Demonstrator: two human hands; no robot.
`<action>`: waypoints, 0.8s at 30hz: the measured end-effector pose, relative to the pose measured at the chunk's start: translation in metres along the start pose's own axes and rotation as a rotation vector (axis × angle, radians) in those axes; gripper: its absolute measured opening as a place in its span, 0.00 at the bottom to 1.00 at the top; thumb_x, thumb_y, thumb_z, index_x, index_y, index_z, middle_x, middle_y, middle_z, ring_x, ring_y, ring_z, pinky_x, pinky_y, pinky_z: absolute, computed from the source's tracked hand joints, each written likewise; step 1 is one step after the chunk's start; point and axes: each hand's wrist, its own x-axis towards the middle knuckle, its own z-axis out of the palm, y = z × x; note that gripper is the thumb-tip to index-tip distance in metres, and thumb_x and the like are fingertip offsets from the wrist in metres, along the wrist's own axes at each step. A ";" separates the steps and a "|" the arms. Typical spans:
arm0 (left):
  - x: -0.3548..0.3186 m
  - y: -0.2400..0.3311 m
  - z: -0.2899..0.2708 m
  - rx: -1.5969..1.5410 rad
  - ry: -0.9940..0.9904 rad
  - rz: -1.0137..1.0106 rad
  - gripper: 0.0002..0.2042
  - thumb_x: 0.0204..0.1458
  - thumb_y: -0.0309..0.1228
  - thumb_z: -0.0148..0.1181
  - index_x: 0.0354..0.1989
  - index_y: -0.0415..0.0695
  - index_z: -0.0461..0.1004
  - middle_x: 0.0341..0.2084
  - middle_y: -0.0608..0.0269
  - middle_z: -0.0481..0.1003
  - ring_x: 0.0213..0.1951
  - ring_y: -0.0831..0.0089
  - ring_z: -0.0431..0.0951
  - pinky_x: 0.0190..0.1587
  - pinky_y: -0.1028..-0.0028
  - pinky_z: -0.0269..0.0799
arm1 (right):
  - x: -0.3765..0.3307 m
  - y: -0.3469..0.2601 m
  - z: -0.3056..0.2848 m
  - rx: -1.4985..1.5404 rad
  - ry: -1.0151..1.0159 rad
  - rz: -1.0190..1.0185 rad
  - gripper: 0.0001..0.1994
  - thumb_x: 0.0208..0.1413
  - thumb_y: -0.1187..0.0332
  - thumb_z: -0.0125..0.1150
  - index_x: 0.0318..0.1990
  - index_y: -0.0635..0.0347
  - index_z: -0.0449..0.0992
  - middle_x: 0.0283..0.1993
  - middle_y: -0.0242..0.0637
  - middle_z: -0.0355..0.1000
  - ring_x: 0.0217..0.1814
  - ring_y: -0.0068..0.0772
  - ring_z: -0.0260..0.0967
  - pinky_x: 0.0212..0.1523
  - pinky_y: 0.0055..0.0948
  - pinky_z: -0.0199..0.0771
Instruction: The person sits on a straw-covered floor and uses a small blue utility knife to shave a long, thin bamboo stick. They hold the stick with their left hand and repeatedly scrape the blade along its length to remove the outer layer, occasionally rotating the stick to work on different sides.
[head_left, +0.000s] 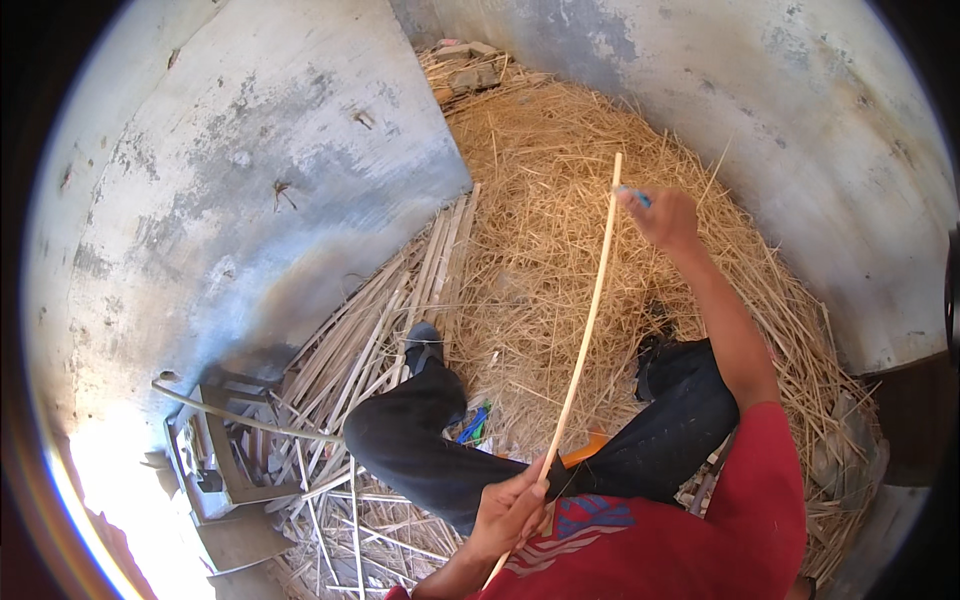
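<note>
Stick (585,320): long, thin – tip points up and away, over the straw (530,230).
Left hand (512,510): grasping the low end.
Right hand (660,215): grasping near the top – with a blue tool (640,196).

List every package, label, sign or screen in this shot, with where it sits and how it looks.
None in view: no package, label, sign or screen.
Only a printed design on the front of the red shirt, low in the picture by the left hand: blue and pale shapes, too bent to make out.
</note>
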 end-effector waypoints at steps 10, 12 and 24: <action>-0.007 0.013 -0.012 0.506 0.350 0.073 0.21 0.60 0.27 0.51 0.62 0.39 0.62 0.14 0.75 0.67 0.14 0.90 0.61 0.17 0.85 0.57 | 0.008 0.028 -0.021 -0.032 -0.343 0.486 0.43 0.52 0.24 0.29 0.14 0.58 0.66 0.13 0.35 0.60 0.18 0.34 0.60 0.27 0.41 0.66; 0.004 0.025 -0.012 0.513 0.432 0.113 0.20 0.60 0.26 0.52 0.61 0.39 0.64 0.15 0.74 0.68 0.16 0.90 0.62 0.18 0.85 0.58 | -0.022 -0.030 -0.025 0.002 -0.375 0.312 0.41 0.53 0.27 0.34 0.17 0.61 0.71 0.14 0.35 0.62 0.18 0.34 0.62 0.26 0.40 0.65; 0.018 0.011 -0.005 0.410 0.331 0.274 0.19 0.59 0.25 0.54 0.59 0.39 0.66 0.17 0.77 0.65 0.19 0.90 0.61 0.21 0.86 0.56 | -0.077 -0.112 0.011 0.171 -0.261 -0.216 0.34 0.44 0.28 0.53 0.15 0.53 0.71 0.12 0.36 0.65 0.14 0.37 0.67 0.15 0.36 0.64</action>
